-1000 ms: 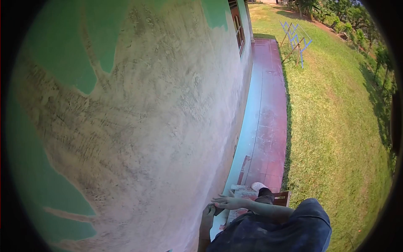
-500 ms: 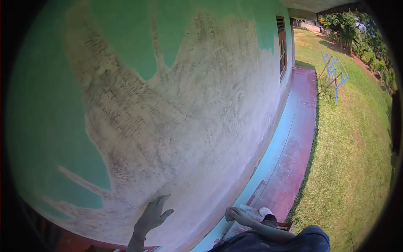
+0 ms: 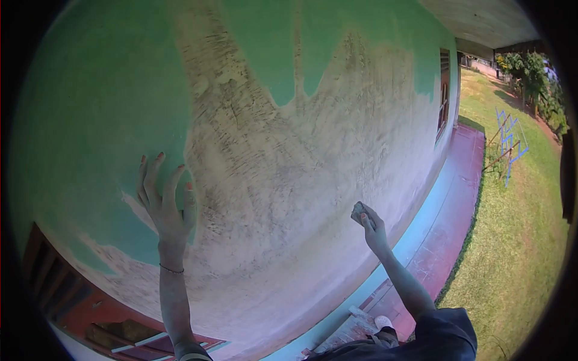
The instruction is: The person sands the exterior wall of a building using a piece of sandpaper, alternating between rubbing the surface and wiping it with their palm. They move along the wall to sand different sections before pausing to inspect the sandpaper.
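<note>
My left hand [image 3: 164, 204] is raised at the left, its fingers spread over the green paint of the wall [image 3: 90, 138]. Nothing is in it, and a thin band circles its wrist. Near the pale, scraped part of the wall [image 3: 289, 198], my right hand [image 3: 373, 231] grips a small greyish block [image 3: 358, 212] between thumb and fingers. The block is close to the wall; whether it touches cannot be told. Rough scratch marks cover the bare patch, with green paint around its upper and left edges.
A red-framed window [image 3: 120, 328] lies at lower left, another window [image 3: 444, 90] at upper right. The red walkway [image 3: 448, 198] runs beside grass [image 3: 512, 240]. A blue metal rack [image 3: 509, 141] stands on the lawn. A worn board [image 3: 346, 331] and a shoe [image 3: 383, 323] are below.
Both hands have risen, the left one moving up and left with its fingers spread, the right one up and slightly right with the block. The view has shifted, so the wall appears further right and lower.
</note>
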{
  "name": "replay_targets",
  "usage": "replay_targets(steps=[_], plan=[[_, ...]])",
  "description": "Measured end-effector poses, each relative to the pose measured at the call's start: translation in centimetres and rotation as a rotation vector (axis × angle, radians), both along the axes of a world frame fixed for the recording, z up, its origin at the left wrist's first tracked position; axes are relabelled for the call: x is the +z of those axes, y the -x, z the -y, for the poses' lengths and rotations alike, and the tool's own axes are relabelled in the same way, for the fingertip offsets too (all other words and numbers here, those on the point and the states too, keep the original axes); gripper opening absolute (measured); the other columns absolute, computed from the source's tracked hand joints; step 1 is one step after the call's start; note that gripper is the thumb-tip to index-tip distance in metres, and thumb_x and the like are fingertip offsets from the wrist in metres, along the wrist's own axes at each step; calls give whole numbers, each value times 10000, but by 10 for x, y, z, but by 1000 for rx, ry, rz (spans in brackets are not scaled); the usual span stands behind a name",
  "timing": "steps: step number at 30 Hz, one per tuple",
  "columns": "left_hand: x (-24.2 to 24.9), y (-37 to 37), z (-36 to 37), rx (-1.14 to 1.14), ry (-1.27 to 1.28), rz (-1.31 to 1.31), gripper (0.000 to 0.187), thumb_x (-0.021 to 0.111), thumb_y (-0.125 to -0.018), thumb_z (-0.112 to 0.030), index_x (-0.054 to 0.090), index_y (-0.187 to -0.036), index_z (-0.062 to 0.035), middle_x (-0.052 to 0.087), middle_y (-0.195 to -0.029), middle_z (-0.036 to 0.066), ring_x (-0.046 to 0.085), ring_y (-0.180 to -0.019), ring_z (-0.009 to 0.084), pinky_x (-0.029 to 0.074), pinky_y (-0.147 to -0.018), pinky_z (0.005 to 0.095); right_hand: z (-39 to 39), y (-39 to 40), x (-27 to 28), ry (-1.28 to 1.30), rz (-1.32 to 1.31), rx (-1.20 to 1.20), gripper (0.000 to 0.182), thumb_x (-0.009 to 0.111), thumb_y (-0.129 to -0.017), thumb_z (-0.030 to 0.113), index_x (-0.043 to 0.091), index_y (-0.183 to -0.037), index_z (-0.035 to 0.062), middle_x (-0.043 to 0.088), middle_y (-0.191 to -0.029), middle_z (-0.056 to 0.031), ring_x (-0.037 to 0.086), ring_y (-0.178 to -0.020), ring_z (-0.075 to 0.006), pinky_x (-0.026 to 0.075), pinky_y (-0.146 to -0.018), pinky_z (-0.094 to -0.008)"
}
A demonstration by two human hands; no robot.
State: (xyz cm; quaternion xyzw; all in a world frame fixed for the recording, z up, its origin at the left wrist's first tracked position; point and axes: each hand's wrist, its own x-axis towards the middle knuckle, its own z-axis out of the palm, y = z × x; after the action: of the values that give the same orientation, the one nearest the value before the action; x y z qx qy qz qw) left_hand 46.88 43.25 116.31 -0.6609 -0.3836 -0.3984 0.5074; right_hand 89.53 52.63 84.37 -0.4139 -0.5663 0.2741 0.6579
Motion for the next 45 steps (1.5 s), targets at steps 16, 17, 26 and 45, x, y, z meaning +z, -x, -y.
replay_targets(steps=[16, 17, 26, 45], plan=[[51, -45, -53, 445, -164, 57, 628, 494, -1026, -574, 502, -1508, -173, 337, -1632, 194, 232, -1535, 420, 220, -1237, 593, -103, 83, 254, -732, 669, -852, 558, 640, -856, 21, 635, -1378, 218, 608, -1329, 20, 492, -1313, -202, 134, -1197, -592], [50, -45, -54, 447, -163, 56, 631, 494, -1025, -578, 502, -1508, -171, 337, -1632, 194, 235, -1534, 419, 222, -1236, 592, -105, 88, 251, -707, 665, -859, 561, 640, -856, 22, 635, -1382, 218, 602, -1332, 21, 485, -1318, -205, 124, -1196, -598], [50, -46, -56, 466, -174, 68, 642, 477, -1023, -611, 509, -1505, -187, 344, -1629, 184, 281, -1513, 409, 248, -1227, 583, -98, 97, 262, -662, 680, -914, 576, 656, -859, 50, 630, -1402, 240, 599, -1324, 31, 462, -1319, -217, 96, -1198, -599], [50, -45, -55, 463, -182, 68, 638, 505, -1010, -606, 506, -1504, -202, 355, -1629, 170, 334, -1486, 407, 278, -1212, 586, -113, 83, 309, -670, 713, -987, 578, 656, -876, 67, 594, -1432, 214, 604, -1266, 12, 467, -1325, -222, 113, -1196, -615]])
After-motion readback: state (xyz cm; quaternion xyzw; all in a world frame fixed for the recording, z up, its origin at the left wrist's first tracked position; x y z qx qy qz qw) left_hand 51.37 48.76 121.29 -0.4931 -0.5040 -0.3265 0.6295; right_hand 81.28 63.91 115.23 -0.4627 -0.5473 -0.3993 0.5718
